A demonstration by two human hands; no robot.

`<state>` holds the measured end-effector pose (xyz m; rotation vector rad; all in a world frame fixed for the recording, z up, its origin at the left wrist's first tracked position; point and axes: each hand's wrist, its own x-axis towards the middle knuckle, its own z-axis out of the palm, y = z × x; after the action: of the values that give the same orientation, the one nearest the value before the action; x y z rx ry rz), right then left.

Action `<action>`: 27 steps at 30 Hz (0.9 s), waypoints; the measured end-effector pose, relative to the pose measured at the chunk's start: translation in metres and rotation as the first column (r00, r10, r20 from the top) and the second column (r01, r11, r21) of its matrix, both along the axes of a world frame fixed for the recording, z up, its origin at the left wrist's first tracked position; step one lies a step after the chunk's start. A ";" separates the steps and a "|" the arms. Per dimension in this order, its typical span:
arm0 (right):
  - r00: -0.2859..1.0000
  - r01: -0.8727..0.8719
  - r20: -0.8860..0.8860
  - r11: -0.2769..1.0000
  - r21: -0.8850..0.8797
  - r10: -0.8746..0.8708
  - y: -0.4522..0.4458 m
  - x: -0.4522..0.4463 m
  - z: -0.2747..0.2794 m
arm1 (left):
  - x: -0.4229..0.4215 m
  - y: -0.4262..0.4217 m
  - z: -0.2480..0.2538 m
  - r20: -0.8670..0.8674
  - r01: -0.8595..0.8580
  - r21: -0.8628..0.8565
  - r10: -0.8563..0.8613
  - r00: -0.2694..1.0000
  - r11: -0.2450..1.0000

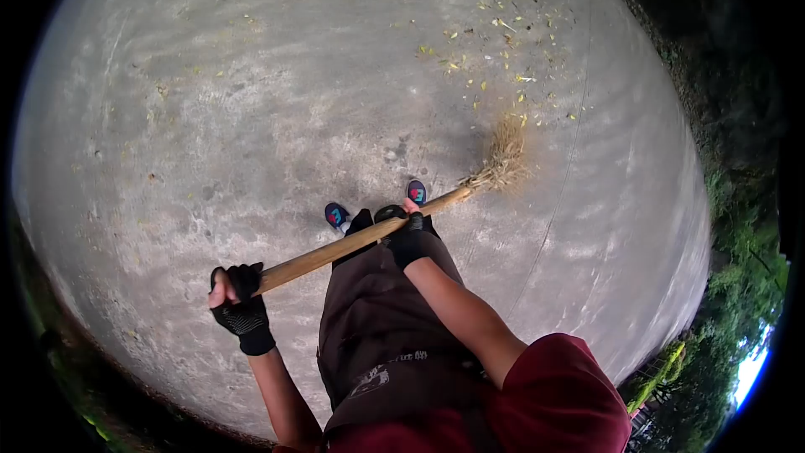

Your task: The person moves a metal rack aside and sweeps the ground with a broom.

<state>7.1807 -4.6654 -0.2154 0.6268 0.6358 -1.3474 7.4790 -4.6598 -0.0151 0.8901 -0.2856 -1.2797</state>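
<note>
A broom with a long wooden handle lies slantwise across the front of my body. Near the handle's left end, my left hand in a black fingerless glove is wrapped round the wood. My right hand, gloved the same way, grips it further along, in front of my legs. The straw head is on the right, close to the concrete and slightly blurred. Scattered yellow leaves lie beyond the straw.
Grey concrete ground stretches around me, with a thin line running along it on the right. My two dark shoes stand below the handle. Green plants border the right edge, and more dark growth borders the lower left.
</note>
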 end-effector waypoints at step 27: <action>0.800 -0.557 0.146 0.810 -0.183 0.582 -0.219 0.142 0.119 | -0.022 0.027 0.138 0.041 -0.493 -0.244 0.517 0.855 0.835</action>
<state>7.3227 -4.8843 -0.0965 0.4027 0.5129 -0.7370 7.4571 -4.6332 0.1232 0.7702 -0.2493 -0.6902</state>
